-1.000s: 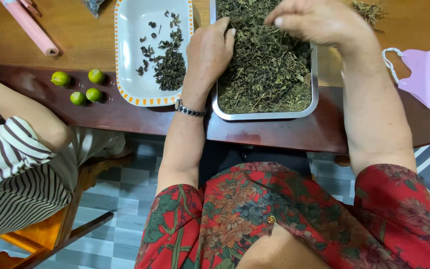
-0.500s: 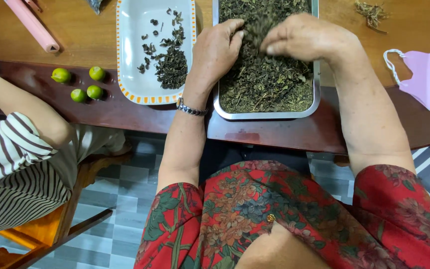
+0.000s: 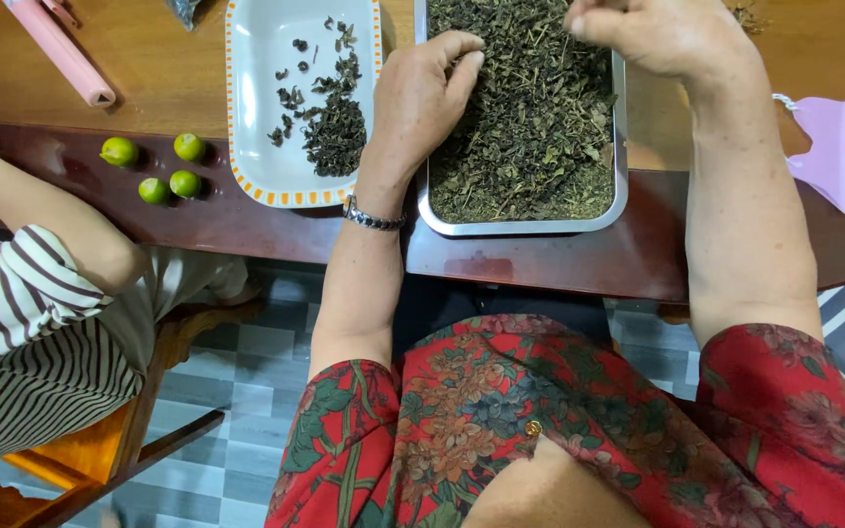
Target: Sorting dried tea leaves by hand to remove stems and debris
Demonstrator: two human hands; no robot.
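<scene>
Head view looks straight down on a polished brown wooden table (image 3: 149,88), and going left to right the first thing at about ten o'clock is a pink tube-shaped object (image 3: 61,54) lying aslant, with four small green round limes (image 3: 154,168) grouped near the table's dark front edge at nine o'clock. Below them another person's bare arm and striped black-and-white sleeve (image 3: 22,293) reach in from the left. Next comes a white rectangular dish with an orange dotted rim (image 3: 256,117) holding a small heap of picked dark leaves (image 3: 334,132). Just right of it, at twelve o'clock, the left hand (image 3: 418,98), a metal bracelet at its wrist, rests on the edge of the shiny steel rectangular tray (image 3: 520,227), fingers curled loosely into the dried dark green leaves (image 3: 530,127) that fill it. The right hand (image 3: 652,34), at one o'clock above the tray's far corner, is pinched closed; whether it grips any leaf I cannot tell. Sorting of this kind probably goes best in small pinches, spreading the pile thin so stems show, and lifting picked bits clear over the rim between tray and dish. At three o'clock lies a pale purple face mask (image 3: 843,147). Beneath the table show a grey checkered tile floor (image 3: 256,372) and an orange wooden chair (image 3: 80,455).
</scene>
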